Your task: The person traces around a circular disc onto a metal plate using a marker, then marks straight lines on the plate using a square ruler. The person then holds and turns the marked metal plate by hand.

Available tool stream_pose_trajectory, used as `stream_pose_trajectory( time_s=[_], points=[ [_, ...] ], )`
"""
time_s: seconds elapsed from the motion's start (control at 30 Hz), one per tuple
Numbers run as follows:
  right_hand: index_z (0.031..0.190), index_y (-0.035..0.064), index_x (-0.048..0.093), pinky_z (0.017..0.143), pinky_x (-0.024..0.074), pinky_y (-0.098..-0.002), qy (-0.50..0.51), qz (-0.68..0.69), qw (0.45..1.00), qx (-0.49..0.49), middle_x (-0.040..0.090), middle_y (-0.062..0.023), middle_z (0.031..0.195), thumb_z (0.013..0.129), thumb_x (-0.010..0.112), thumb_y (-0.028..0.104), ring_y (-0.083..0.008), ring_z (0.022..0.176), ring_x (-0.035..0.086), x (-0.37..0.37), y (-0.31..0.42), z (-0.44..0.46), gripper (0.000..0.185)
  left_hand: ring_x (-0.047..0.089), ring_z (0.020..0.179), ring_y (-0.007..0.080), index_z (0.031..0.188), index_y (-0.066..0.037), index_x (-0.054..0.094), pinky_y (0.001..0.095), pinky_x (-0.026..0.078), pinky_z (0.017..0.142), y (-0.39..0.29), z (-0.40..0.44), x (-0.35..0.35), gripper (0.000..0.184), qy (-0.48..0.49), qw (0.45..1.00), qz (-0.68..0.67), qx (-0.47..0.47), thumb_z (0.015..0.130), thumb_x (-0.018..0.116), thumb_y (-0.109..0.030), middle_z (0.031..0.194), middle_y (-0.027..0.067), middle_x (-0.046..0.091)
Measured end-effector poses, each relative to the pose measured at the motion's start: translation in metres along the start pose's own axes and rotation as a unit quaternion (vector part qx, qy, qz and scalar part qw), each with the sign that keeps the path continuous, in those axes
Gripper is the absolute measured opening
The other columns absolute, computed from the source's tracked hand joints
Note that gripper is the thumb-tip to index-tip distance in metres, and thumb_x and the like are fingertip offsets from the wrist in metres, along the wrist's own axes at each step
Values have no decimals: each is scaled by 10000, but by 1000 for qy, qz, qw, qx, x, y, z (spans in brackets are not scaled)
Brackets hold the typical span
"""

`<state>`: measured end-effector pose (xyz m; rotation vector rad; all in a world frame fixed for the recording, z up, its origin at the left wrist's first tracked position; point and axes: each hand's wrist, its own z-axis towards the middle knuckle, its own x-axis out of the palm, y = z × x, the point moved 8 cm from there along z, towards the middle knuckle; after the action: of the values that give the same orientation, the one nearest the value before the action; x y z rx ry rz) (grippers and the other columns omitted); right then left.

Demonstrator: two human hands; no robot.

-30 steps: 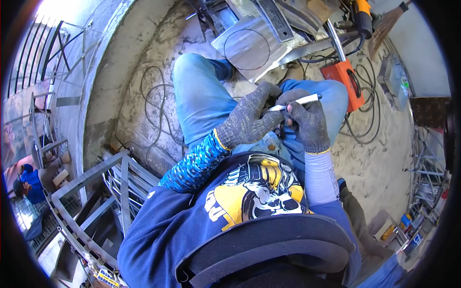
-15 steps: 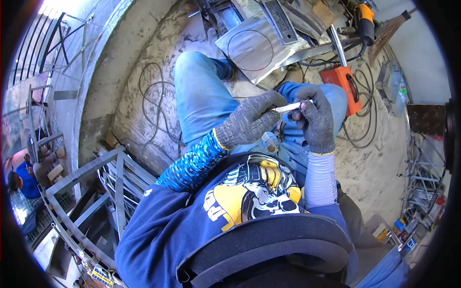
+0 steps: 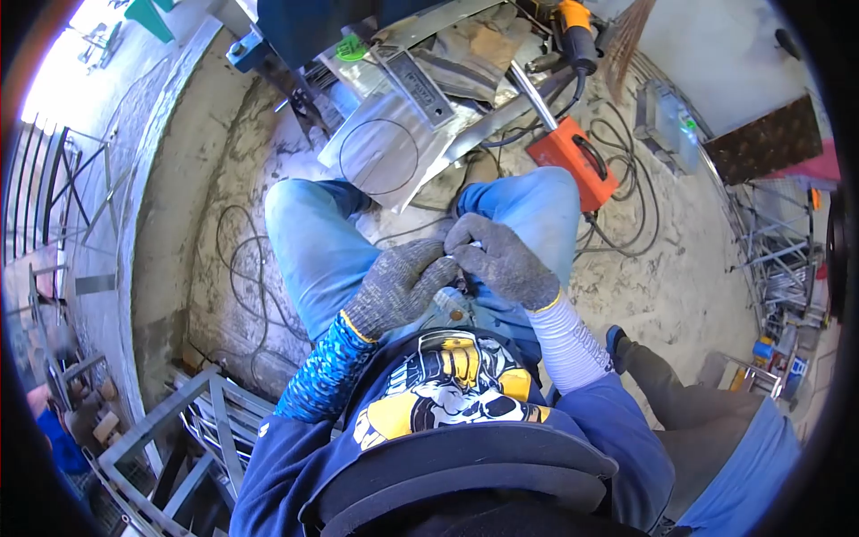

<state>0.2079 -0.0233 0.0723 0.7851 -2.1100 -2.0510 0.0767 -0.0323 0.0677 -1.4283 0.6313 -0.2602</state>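
My left hand [image 3: 398,288], in a grey knit glove, is closed with its fingertips against my right. My right hand [image 3: 506,265], gloved the same way, is closed too. Both meet in front of my lap; only small white bits of the slim white marker [image 3: 451,257] show between the fingers, the rest being hidden. Beyond my knees lies a bare metal sheet [image 3: 356,143] with a circle drawn on it. A flat metal tool with a slotted body [image 3: 419,89] rests on the sheet's far edge.
An orange box-shaped machine [image 3: 573,166] with a metal post stands right of the sheet, a yellow-and-black power tool [image 3: 577,40] behind it. Cables [image 3: 242,259] loop over the floor on both sides. Welded steel frames [image 3: 170,412] stand at lower left. Another person's leg [image 3: 689,385] is at lower right.
My hands have drawn together and nearer my lap, covering most of the marker that showed between them. The view has swung to the right, and another person's leg shows more fully.
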Motion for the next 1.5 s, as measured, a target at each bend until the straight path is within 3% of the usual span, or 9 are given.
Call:
stream_pose_trajectory(
  time_s=[0.17, 0.27, 0.47, 0.53, 0.6, 0.67, 0.87, 1.3, 1.5],
  points=[
    [961, -12, 592, 734, 511, -363, -21, -10, 998, -62, 611, -127, 847, 945, 599, 113, -243, 818, 645, 2, 21, -4, 126, 576, 682, 401, 881, 14, 625, 445, 454, 621, -16, 5, -9, 192, -14, 998, 32, 53, 942, 637, -167, 751, 208, 581],
    [921, 20, 561, 698, 465, -293, -36, 42, 998, -3, 554, -58, 818, 967, 597, 137, -138, 746, 528, -3, 20, -5, 131, 543, 639, 385, 808, 10, 590, 447, 438, 601, -23, 7, -9, 235, -35, 997, -5, 73, 934, 650, -179, 699, 199, 549],
    [1105, 36, 585, 766, 477, -293, -23, 19, 999, 24, 578, -59, 951, 968, 605, 140, -134, 827, 534, -18, 1, -7, 173, 613, 751, 411, 956, 12, 658, 443, 490, 662, -29, 19, -18, 197, -31, 989, 75, 125, 928, 663, -183, 811, 213, 617],
    [1234, 37, 563, 857, 491, -305, -90, 132, 987, 10, 576, -68, 1012, 955, 624, 138, -139, 917, 551, -37, -11, -8, 303, 656, 801, 376, 998, -2, 669, 431, 514, 704, -14, 24, -37, 179, -28, 989, 145, 12, 924, 675, -165, 904, 184, 669],
    [1319, 33, 535, 953, 485, -342, -219, 57, 974, -24, 596, -88, 1140, 945, 636, 130, -171, 1057, 571, -85, -27, -17, 400, 701, 838, 269, 1065, -11, 667, 363, 545, 729, -16, 7, -78, 213, -200, 914, 295, 196, 932, 691, -175, 921, 144, 715],
    [1314, 18, 539, 1012, 466, -380, -298, -124, 946, 31, 602, -140, 1245, 923, 661, 149, -252, 1170, 578, -126, -49, -33, 430, 611, 713, 158, 1068, -21, 632, 314, 511, 636, 13, 2, -122, 178, -209, 968, 139, -22, 961, 645, -163, 914, 78, 655],
    [1212, 5, 613, 1049, 439, -425, -312, -408, 856, 56, 582, -210, 1276, 836, 726, 179, -377, 1199, 559, -143, -100, -47, 429, 529, 578, 94, 1013, -49, 576, 249, 465, 514, 76, -16, -184, 167, -309, 941, -85, -110, 940, 650, -179, 769, 13, 553],
    [1167, 18, 637, 1055, 423, -440, -322, -389, 861, 55, 586, -195, 1268, 800, 740, 178, -358, 1202, 547, -146, -103, -45, 413, 492, 457, 108, 989, -28, 703, 275, 401, 433, 135, 48, -179, 358, -174, 934, 13, -311, 927, 684, -380, 653, 9, 572],
    [1176, 16, 637, 1048, 431, -429, -321, -398, 857, 61, 588, -193, 1264, 796, 748, 176, -353, 1203, 550, -145, -103, -46, 427, 508, 463, 102, 956, -46, 672, 256, 388, 416, 131, 25, -145, 250, -187, 921, -86, -330, 945, 659, -296, 649, -2, 557]
  ],
)
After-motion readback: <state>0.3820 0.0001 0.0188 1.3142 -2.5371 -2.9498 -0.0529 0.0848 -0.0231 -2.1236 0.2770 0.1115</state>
